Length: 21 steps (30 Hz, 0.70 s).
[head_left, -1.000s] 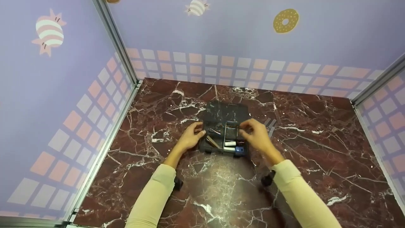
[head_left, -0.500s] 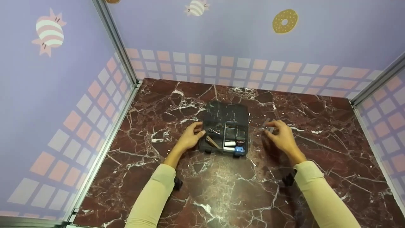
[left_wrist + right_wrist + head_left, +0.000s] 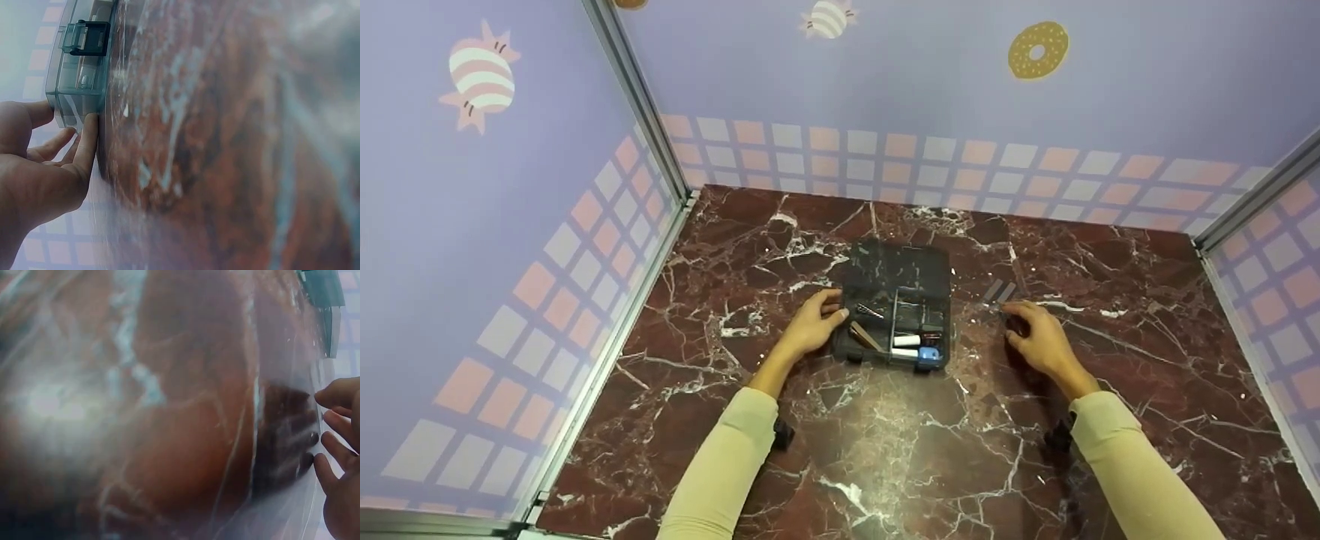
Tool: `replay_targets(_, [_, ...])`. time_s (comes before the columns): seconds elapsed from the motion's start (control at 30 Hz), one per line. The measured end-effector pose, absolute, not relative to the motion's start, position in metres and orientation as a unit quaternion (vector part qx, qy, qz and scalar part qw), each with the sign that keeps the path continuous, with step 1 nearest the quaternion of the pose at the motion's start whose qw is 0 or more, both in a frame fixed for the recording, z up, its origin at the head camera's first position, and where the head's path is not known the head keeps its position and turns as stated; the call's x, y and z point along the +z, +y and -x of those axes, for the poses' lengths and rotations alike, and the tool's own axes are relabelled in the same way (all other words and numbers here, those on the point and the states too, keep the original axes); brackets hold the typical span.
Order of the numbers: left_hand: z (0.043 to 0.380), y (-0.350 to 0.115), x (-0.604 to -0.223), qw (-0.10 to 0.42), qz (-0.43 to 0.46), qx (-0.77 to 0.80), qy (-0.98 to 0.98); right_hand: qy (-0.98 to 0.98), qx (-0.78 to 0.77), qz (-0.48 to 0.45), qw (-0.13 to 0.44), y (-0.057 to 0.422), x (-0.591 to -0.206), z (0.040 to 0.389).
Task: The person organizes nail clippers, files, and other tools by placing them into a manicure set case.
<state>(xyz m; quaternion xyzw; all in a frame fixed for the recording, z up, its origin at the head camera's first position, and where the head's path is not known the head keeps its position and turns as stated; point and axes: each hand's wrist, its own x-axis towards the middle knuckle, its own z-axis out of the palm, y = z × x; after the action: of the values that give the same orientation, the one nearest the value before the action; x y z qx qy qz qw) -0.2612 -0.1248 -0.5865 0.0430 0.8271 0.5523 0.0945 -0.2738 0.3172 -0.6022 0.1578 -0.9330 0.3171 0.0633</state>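
Observation:
A dark translucent compartment box stands open on the table, its lid lying back away from me. My left hand rests at the box's left side, its fingertips touching the wall, as the left wrist view also shows. Inside lie a brown stick-like piece, white pieces, a blue piece and a small spiral-patterned piece. My right hand is low over the table to the right of the box, fingertips at thin clear strips. Whether it touches a strip cannot be seen clearly.
The box stands on a dark red marbled table. A lilac wall with a checked border closes off the back, and side walls with metal frames stand left and right.
My right hand has moved from the box's right side out to the right, then slightly nearer to me by the clear strips. My left hand has stayed at the box.

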Motion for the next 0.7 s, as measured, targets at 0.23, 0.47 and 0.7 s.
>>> replay_targets(0.23, [0.2618, -0.1248, -0.5864, 0.094, -0.042, 0.554, 0.826, -0.936, 0.303, -0.151, 0.099, 0.3232, -0.6027, 0.2702])
replay_targets(0.47, [0.2622, -0.123, -0.5863, 0.091, -0.039, 0.551, 0.829, -0.94, 0.317, -0.112, 0.063, 0.3263, -0.5994, 0.2666])
replay_targets(0.7, [0.2623, -0.1229, -0.588, 0.087, -0.038, 0.555, 0.826, -0.937, 0.336, -0.089, 0.024, 0.3221, -0.5963, 0.2643])
